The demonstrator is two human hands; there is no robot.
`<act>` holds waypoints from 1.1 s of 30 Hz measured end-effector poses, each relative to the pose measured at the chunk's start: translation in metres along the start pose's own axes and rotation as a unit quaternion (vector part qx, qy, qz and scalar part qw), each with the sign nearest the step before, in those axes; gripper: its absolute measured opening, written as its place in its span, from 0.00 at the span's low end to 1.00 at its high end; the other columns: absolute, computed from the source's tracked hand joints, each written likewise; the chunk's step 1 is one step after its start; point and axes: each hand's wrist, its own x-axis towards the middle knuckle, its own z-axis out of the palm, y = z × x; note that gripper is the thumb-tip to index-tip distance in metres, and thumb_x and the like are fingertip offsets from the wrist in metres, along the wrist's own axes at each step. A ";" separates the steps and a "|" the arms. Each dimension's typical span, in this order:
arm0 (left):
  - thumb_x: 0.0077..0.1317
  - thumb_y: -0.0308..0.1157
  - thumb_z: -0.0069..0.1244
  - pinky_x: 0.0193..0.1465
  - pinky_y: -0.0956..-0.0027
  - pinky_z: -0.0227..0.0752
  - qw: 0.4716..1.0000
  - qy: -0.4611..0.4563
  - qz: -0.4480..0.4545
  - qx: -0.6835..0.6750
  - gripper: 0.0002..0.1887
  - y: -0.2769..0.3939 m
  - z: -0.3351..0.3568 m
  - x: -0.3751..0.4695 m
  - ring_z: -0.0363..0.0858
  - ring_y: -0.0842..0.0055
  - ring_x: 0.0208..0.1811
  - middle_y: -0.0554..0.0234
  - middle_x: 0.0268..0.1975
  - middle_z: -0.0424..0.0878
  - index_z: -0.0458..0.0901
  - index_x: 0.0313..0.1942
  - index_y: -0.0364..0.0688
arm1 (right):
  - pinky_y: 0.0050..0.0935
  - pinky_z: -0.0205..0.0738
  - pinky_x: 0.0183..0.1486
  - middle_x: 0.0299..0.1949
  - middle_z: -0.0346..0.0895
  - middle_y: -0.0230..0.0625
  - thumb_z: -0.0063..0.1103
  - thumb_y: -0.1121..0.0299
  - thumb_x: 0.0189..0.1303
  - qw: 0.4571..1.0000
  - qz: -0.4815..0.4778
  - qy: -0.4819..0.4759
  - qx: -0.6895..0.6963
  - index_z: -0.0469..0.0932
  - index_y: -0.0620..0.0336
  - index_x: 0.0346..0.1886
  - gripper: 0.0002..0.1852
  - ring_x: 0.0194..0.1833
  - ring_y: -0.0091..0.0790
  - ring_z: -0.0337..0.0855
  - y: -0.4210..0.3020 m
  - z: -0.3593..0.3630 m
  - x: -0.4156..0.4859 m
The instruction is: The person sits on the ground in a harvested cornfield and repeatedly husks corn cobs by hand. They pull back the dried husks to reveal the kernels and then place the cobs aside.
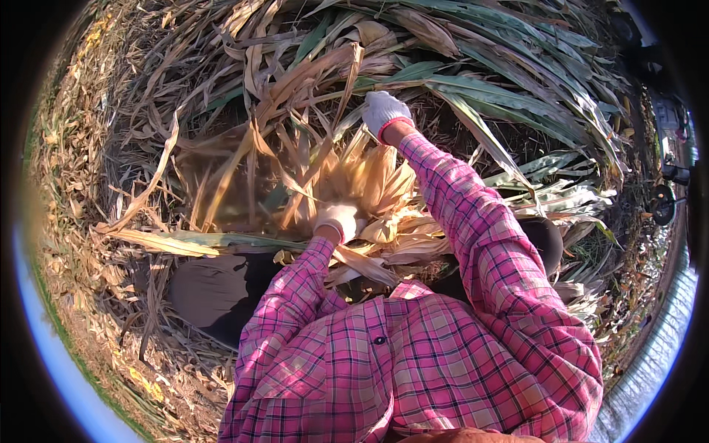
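Observation:
My left hand, in a white knit glove, is low among dry corn husks between my legs. It is blurred, and its fingers are hidden, so whether it grips anything does not show. Farther forward, my right hand, in a white glove with a red cuff, is closed at the edge of the heap of corn stalks. A stalk and leaf meet its fingers. Tan dry leaves stand up between and ahead of both hands. A greenish stalk lies across in front of my left knee.
My bent left leg and right knee flank the husks. Leaf litter covers the ground at left. Dark machinery with a wheel appears at the far right rim. Yellow corn ears lie at lower left.

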 end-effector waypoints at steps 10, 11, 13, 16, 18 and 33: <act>0.73 0.51 0.51 0.63 0.52 0.77 0.998 0.017 0.009 -0.066 0.22 0.004 -0.036 -0.001 0.85 0.51 0.58 0.46 0.56 0.87 0.86 0.53 0.43 | 0.47 0.81 0.55 0.46 0.90 0.45 0.62 0.64 0.64 0.981 -0.027 0.014 -0.194 0.90 0.52 0.47 0.13 0.51 0.49 0.90 0.053 0.009 0.078; 0.72 0.53 0.51 0.62 0.52 0.77 0.995 0.046 0.023 -0.082 0.23 0.003 -0.042 0.000 0.85 0.52 0.57 0.47 0.56 0.87 0.86 0.52 0.43 | 0.47 0.82 0.54 0.46 0.90 0.45 0.62 0.64 0.63 0.979 -0.049 -0.003 -0.200 0.90 0.52 0.47 0.13 0.51 0.50 0.90 0.056 0.008 0.073; 0.75 0.46 0.48 0.59 0.53 0.77 0.962 0.116 0.079 -0.235 0.21 0.001 -0.059 0.004 0.84 0.50 0.55 0.48 0.53 0.87 0.84 0.55 0.38 | 0.48 0.83 0.53 0.45 0.90 0.46 0.63 0.65 0.62 0.973 -0.093 -0.028 -0.207 0.90 0.53 0.47 0.13 0.50 0.50 0.90 0.056 -0.001 0.058; 0.75 0.41 0.53 0.60 0.60 0.76 0.853 0.371 0.114 -0.348 0.18 0.011 -0.086 0.008 0.85 0.57 0.56 0.50 0.53 0.88 0.84 0.54 0.37 | 0.50 0.83 0.49 0.41 0.88 0.47 0.62 0.66 0.56 0.964 -0.162 -0.044 -0.206 0.88 0.56 0.42 0.12 0.45 0.53 0.90 0.042 -0.018 0.015; 0.72 0.31 0.57 0.60 0.58 0.77 0.792 0.527 0.162 -0.261 0.12 0.012 -0.105 0.011 0.86 0.55 0.54 0.49 0.51 0.88 0.85 0.53 0.39 | 0.50 0.83 0.48 0.38 0.89 0.47 0.63 0.66 0.57 0.959 -0.202 -0.073 -0.186 0.88 0.56 0.40 0.11 0.44 0.52 0.90 0.027 -0.023 -0.031; 0.79 0.52 0.33 0.63 0.48 0.74 0.998 0.040 0.044 0.018 0.29 0.003 0.005 0.008 0.82 0.45 0.60 0.40 0.56 0.86 0.85 0.55 0.40 | 0.49 0.84 0.47 0.39 0.89 0.49 0.57 0.60 0.64 0.994 -0.048 -0.077 0.057 0.88 0.59 0.37 0.14 0.44 0.54 0.90 0.049 -0.022 -0.239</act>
